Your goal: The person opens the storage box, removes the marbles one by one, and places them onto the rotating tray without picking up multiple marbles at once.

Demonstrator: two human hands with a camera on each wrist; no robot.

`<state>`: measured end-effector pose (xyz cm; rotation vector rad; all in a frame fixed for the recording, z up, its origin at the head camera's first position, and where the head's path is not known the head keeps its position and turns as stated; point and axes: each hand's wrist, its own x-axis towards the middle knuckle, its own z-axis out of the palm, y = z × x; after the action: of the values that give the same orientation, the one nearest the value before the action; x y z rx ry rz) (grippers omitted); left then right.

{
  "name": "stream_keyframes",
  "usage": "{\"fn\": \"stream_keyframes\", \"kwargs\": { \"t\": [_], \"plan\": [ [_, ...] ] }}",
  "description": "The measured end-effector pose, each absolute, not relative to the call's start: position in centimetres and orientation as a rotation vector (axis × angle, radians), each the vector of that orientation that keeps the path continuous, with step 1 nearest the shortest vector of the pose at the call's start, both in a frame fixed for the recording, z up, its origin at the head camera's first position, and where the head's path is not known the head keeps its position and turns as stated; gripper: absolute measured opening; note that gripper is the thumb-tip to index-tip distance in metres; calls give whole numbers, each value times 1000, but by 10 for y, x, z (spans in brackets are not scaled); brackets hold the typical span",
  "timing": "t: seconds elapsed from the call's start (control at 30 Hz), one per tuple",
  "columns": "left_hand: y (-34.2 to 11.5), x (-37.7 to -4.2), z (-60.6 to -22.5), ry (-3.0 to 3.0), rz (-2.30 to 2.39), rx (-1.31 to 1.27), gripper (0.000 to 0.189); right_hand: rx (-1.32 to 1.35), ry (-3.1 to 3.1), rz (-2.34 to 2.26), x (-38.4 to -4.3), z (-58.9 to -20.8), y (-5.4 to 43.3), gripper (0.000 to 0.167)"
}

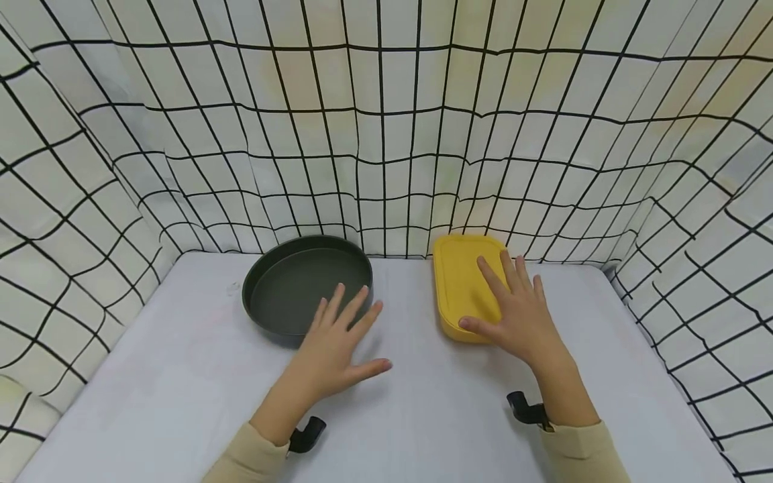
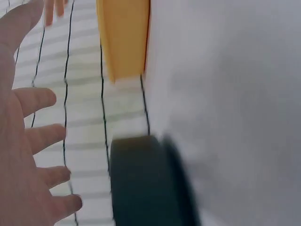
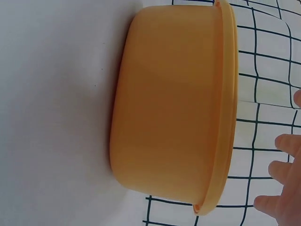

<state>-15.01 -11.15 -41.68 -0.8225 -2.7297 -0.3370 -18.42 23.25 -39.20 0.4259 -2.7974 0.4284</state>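
With fingers spread wide and nothing held, the left hand (image 1: 334,349) is poised above the near-right edge of a dark green, round, shallow pan (image 1: 290,288), and the right hand (image 1: 524,316) above a yellow, rounded-rectangular, plastic-looking box (image 1: 447,305); both are set apart toward the far side of a white-covered table (image 1: 417,409). The pan could be tipped if pressed at one edge, and the box dropped if gripped only by a loosely seated lid (image 1: 461,265).
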Motion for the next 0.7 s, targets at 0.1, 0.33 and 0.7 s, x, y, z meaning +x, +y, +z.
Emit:
{"fn": "stream_keyframes", "kwargs": {
  "t": [0.1, 0.33, 0.7],
  "plan": [
    [-94, -149, -420, -2787, -412, -907, 91, 450, -2795, 435, -185, -394, 231, 106],
    [-58, -163, -424, -2901, -496, -959, 92, 476, -2810, 422, -186, -400, 229, 106],
    [-23, -177, -434, -3065, -370, -816, 99, 503, -2876, 402, -187, -407, 226, 107]
  ]
}}
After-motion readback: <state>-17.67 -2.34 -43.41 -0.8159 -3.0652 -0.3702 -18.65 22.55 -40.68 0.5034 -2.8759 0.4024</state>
